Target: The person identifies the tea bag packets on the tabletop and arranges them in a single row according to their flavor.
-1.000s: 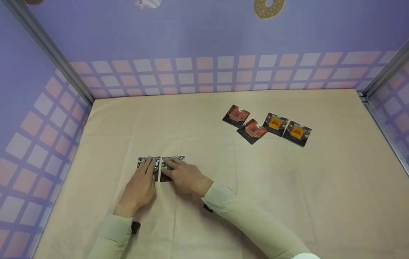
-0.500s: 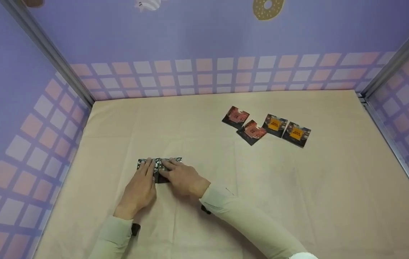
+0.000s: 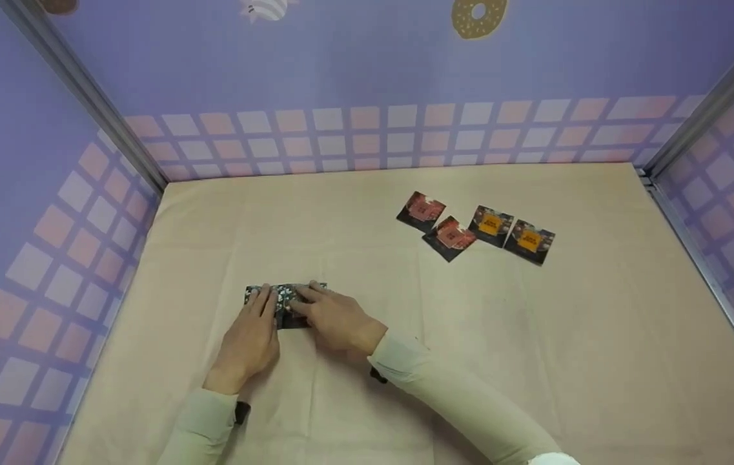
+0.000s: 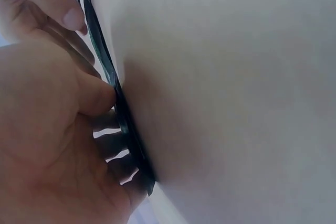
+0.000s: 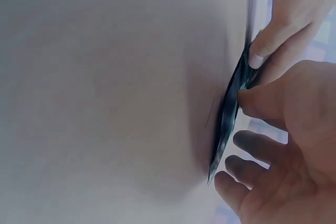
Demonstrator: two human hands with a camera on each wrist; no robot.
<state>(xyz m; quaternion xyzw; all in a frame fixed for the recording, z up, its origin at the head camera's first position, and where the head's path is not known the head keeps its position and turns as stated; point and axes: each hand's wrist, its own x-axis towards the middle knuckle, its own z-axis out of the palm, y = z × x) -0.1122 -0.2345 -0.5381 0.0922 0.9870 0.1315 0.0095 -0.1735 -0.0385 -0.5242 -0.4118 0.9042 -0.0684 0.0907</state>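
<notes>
Two dark, flat square packets with a speckled white print lie edge to edge on the cloth, left of centre in the head view. Straight fingers of my left hand [image 3: 247,345] rest over the left packet [image 3: 252,292] and hide much of it. My right hand [image 3: 339,321] touches the right packet [image 3: 290,321] with fingers spread, covering its middle. Seen low in the left wrist view, the glossy packet [image 4: 128,121] is thin, and the left thumb lies at its near edge. The right wrist view shows the right thumb [image 5: 257,102] against the packet edge [image 5: 227,121].
Toward the back right lie two red-printed packets [image 3: 421,211] [image 3: 449,239] touching at a corner. Beside them are two packets with orange labels [image 3: 491,226] [image 3: 530,241]. A cream cloth [image 3: 483,361] covers the table, with patterned panels [image 3: 367,71] behind and at the sides.
The right packet has slid left under my right hand, so the gap between the two packets has closed. My right hand then shifted slightly right. The left hand stayed nearly still.
</notes>
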